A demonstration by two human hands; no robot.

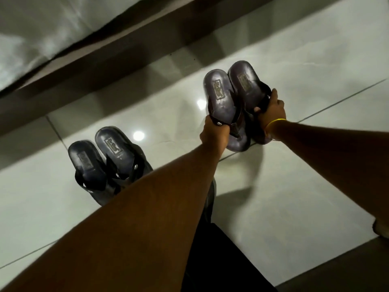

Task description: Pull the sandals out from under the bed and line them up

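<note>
Two pairs of dark sandals are out on the pale tiled floor beside the bed. One pair [105, 161] lies side by side at the left, heels toward the bed, untouched. My left hand [213, 133] grips the strap of a dark purple sandal [221, 98]. My right hand [271, 111], with a yellow band on the wrist, grips the strap of its mate [245, 83]. These two sandals sit close together, heels pointing to the bed, toes hidden partly by my hands.
The dark wooden bed frame [126, 51] runs diagonally across the top, with a pale sheet [42, 30] above it. Glossy floor tiles [294, 186] spread to the right and front. My dark trouser leg [221, 260] shows at the bottom.
</note>
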